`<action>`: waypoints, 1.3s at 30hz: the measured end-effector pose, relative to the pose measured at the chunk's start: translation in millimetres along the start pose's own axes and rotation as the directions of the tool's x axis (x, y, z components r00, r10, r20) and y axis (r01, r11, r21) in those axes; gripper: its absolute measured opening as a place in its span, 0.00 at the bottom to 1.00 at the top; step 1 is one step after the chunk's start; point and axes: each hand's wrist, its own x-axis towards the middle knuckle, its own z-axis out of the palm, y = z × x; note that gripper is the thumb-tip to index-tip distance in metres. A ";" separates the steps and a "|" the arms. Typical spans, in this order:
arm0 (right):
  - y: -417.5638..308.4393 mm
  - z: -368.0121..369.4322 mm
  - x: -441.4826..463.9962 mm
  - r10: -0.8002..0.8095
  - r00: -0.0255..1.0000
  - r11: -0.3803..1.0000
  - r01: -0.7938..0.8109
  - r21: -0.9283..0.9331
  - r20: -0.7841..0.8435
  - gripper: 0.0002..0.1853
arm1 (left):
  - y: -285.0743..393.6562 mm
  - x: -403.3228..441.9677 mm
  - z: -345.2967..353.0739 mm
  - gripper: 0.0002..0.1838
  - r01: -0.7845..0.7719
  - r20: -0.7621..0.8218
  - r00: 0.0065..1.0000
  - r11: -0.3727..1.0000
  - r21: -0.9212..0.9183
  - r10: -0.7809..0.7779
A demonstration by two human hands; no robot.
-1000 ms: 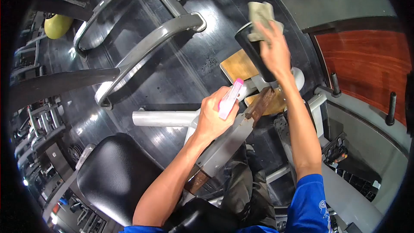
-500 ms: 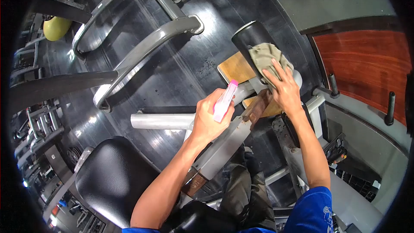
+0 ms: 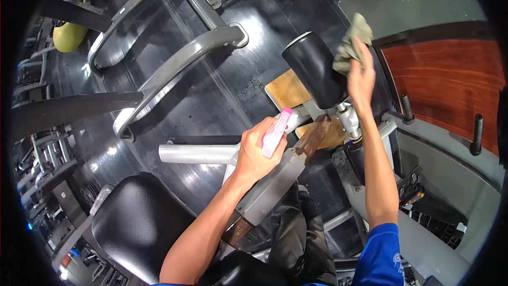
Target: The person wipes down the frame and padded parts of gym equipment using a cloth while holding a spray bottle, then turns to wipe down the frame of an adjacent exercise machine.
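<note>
My left hand [image 3: 258, 151] is closed around a pink-and-white spray bottle [image 3: 276, 133], seen from above; its lower part is hidden by the hand and what lies below. A crumpled olive-grey cloth [image 3: 350, 47] is gripped in my right hand [image 3: 362, 77], its upper end sticking out past the fingers. The cloth is at the right side of a black cylindrical pad [image 3: 316, 69] on an exercise machine; whether it touches the pad I cannot tell. Beneath my left hand runs the machine's grey metal beam [image 3: 275, 188], with a rusty brown section [image 3: 316, 135] at its far end.
A black padded seat [image 3: 138, 222] is at the lower left. Yellowish wooden boards [image 3: 288, 89] lie under the pad. Curved grey machine frames [image 3: 185, 55] stand on the black floor [image 3: 159, 111], with a yellow ball [image 3: 70, 37] farther left. A reddish wood panel [image 3: 444, 74] is on the right.
My right hand has moved the cloth from the pad's near face up and to its right side, uncovering the pad. My left hand with the spray bottle has barely shifted.
</note>
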 end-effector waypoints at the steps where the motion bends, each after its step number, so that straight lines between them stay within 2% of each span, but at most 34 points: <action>1: 2.1 14.4 6.2 -0.056 0.994 0.995 0.063 -0.077 0.096 0.28 | 0.2 0.4 -0.4 0.06 -0.004 -0.005 1.000 1.000 0.007 0.004; 2: 5.1 30.1 9.2 -0.104 0.975 0.980 0.134 -0.147 0.196 0.29 | 0.2 0.9 -0.8 0.06 -0.009 -0.011 1.000 1.000 0.015 0.009; 3: 7.4 44.9 8.1 -0.054 0.944 0.985 0.103 -0.138 0.325 0.29 | 0.5 1.0 -0.9 0.06 -0.012 -0.016 1.000 1.000 0.022 0.013; 4: -2.2 51.2 7.6 0.003 0.959 0.976 0.058 -0.210 0.282 0.27 | 1.5 1.6 -0.8 0.06 -0.016 -0.031 0.999 1.000 -0.003 0.016; 6: -7.0 48.7 4.1 0.018 0.963 0.964 0.055 -0.259 0.271 0.27 | 4.1 2.3 0.4 0.06 -0.025 -0.057 0.998 0.998 -0.053 0.022; 12: -16.1 -18.1 -46.2 0.015 0.922 0.957 0.099 -0.273 0.387 0.30 | 3.5 1.2 -0.2 0.06 -0.036 -0.025 0.999 0.999 0.014 0.037; 15: 6.6 -54.5 -77.3 0.098 0.926 0.967 -0.002 -0.254 0.365 0.28 | -3.4 0.2 1.4 0.06 -0.058 -0.007 0.998 0.998 0.019 0.058; 18: 38.3 -76.1 -90.6 0.280 0.894 0.948 -0.201 -0.246 0.350 0.24 | -2.3 -1.5 2.0 0.07 -0.051 0.012 0.999 0.998 0.022 0.051; 20: 37.1 -76.5 -71.3 0.500 0.834 0.865 -0.471 -0.172 0.235 0.22 | -2.8 -1.6 2.6 0.07 -0.045 0.018 0.999 0.999 0.017 0.045; 21: 51.8 -69.7 -63.8 0.452 0.883 0.892 -0.450 -0.048 0.126 0.21 | -3.0 -2.0 2.7 0.07 -0.041 0.020 0.999 0.999 0.014 0.040; 23: 37.7 -58.0 -29.3 0.449 0.891 0.887 -0.453 0.086 0.068 0.20 | -1.3 -0.9 1.8 0.07 -0.045 0.015 0.999 0.999 0.022 0.045; 25: 13.9 -35.5 -0.1 0.332 0.943 0.933 -0.328 0.147 -0.002 0.21 | 0.1 0.1 1.1 0.07 -0.038 0.004 0.999 0.999 0.021 0.038; 26: 8.5 -21.8 12.7 0.316 0.948 0.930 -0.317 0.187 0.035 0.22 | 0.5 0.2 0.3 0.07 -0.030 -0.003 1.000 0.999 0.017 0.030; 28: 24.9 11.2 29.6 0.086 0.990 0.995 -0.091 0.039 0.113 0.23 | 1.4 0.7 -1.3 0.07 -0.020 -0.012 1.000 1.000 0.018 0.020; 29: 34.2 32.6 32.9 0.072 0.970 0.997 -0.074 -0.002 0.233 0.24 | 1.8 1.3 -1.5 0.07 -0.019 -0.014 1.000 1.000 0.021 0.019; 30: 38.9 47.5 33.2 0.064 0.935 0.998 -0.052 -0.042 0.350 0.24 | 2.0 1.6 -1.7 0.07 -0.017 -0.015 1.000 1.000 0.024 0.017; 33: 20.5 44.0 38.5 0.304 0.872 0.952 -0.296 -0.082 0.384 0.24 | 1.0 1.3 -2.6 0.07 -0.004 -0.008 1.000 1.000 0.015 0.004; 36: 11.4 13.5 29.7 0.380 0.816 0.925 -0.330 -0.188 0.436 0.24 | -2.4 0.3 -0.6 0.07 -0.020 -0.006 1.000 1.000 0.003 0.020; 37: 18.7 3.5 21.3 0.315 0.855 0.947 -0.255 -0.196 0.413 0.23 | -2.3 0.0 -0.8 0.07 -0.017 -0.005 1.000 1.000 0.003 0.017; 39: 36.2 -19.6 2.4 0.335 0.838 0.940 -0.265 -0.215 0.431 0.24 | -1.7 0.2 -0.7 0.07 -0.014 0.001 1.000 1.000 0.001 0.014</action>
